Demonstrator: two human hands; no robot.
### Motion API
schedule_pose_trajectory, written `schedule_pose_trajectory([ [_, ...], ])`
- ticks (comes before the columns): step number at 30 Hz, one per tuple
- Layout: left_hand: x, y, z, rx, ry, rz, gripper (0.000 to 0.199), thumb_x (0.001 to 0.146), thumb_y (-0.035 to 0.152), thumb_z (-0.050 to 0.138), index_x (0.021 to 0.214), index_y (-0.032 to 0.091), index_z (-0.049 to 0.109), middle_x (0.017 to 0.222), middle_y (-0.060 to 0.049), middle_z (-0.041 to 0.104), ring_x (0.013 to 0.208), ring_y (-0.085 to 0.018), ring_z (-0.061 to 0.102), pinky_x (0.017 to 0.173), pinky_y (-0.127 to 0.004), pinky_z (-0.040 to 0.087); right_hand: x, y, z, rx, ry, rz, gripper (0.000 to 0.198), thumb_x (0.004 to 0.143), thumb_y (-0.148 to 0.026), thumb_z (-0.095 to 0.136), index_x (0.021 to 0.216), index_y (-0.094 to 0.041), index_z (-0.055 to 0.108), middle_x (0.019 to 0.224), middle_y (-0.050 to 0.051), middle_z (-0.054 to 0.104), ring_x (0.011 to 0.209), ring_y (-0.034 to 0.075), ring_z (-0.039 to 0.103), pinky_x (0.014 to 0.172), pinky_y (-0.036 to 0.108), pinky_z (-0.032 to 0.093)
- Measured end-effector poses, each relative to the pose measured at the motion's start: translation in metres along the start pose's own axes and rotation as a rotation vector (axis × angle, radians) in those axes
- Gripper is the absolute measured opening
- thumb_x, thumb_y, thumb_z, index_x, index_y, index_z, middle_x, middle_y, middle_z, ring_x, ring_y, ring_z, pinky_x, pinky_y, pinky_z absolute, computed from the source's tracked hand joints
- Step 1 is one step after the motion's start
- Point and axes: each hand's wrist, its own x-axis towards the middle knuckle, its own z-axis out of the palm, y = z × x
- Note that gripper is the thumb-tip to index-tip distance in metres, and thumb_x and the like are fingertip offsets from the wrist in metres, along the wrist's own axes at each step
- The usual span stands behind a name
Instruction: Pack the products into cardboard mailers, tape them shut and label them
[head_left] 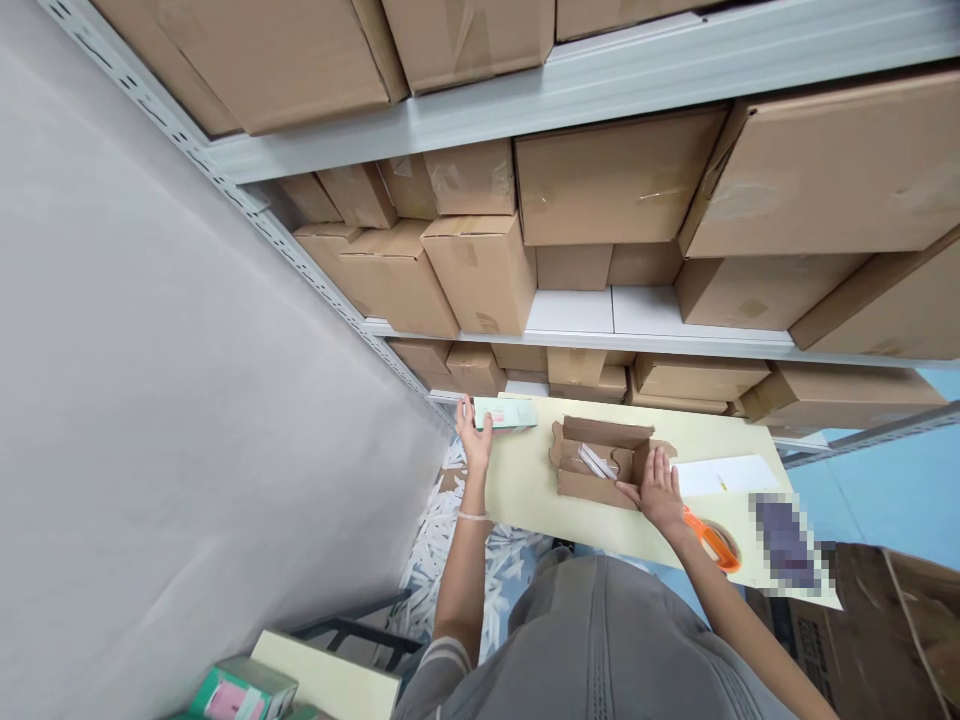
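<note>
My left hand (474, 440) is at the left end of a pale green box (510, 413) near the table's far left corner. Its fingers are apart, and the thumb overlaps the box's end; I see no firm grip. My right hand (660, 492) lies with fingers stretched against the right end of an open brown carton (592, 485). Inside the carton is a small white and pinkish item (596, 461), whose kind I cannot make out. Beside my right wrist, an orange tape dispenser (712, 540) rests on the table.
The pale yellow table (525, 490) also bears white paper (727, 474) and a blurred dark object (787, 540). Metal shelving (480, 110) full of cardboard boxes rises behind. White paper strips (435, 530) cover the floor at left. Green boxes (244, 690) stand lower left; a large carton (862, 630) lower right.
</note>
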Motion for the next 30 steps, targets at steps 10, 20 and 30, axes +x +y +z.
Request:
schedule_pose_trajectory([
  [10,-0.042,0.081,-0.001,-0.043,-0.279,-0.096,0.071,0.099,0.041,0.044,0.159,0.024,0.010,0.155,-0.002,0.042,0.145,-0.021,0.037,0.118,-0.033,0.035,0.038,-0.100,-0.096,0.792,-0.155,0.044,0.074,0.097,-0.064,0.028,0.159,-0.026,0.016,0.162,0.008,0.027,0.151,0.023,0.019,0.122,0.046,0.019],
  [20,-0.099,0.083,0.078,-0.351,-0.533,-0.212,0.066,0.097,0.041,0.049,0.156,0.022,0.026,0.162,-0.003,0.029,0.147,-0.020,0.032,0.119,-0.030,0.032,0.023,-0.052,-0.089,0.847,-0.111,0.356,0.072,0.093,-0.065,0.032,0.151,-0.022,0.039,0.152,0.009,0.046,0.142,0.026,0.039,0.118,0.043,0.030],
  [30,-0.085,0.058,0.111,-0.215,-0.736,-0.328,0.056,0.099,0.035,0.046,0.151,0.017,0.039,0.150,-0.008,0.047,0.138,-0.020,0.047,0.115,-0.033,0.036,0.038,-0.020,-0.057,0.731,-0.094,0.345,0.073,0.090,-0.061,0.032,0.145,-0.014,0.043,0.136,0.014,0.060,0.128,0.029,0.053,0.110,0.045,0.039],
])
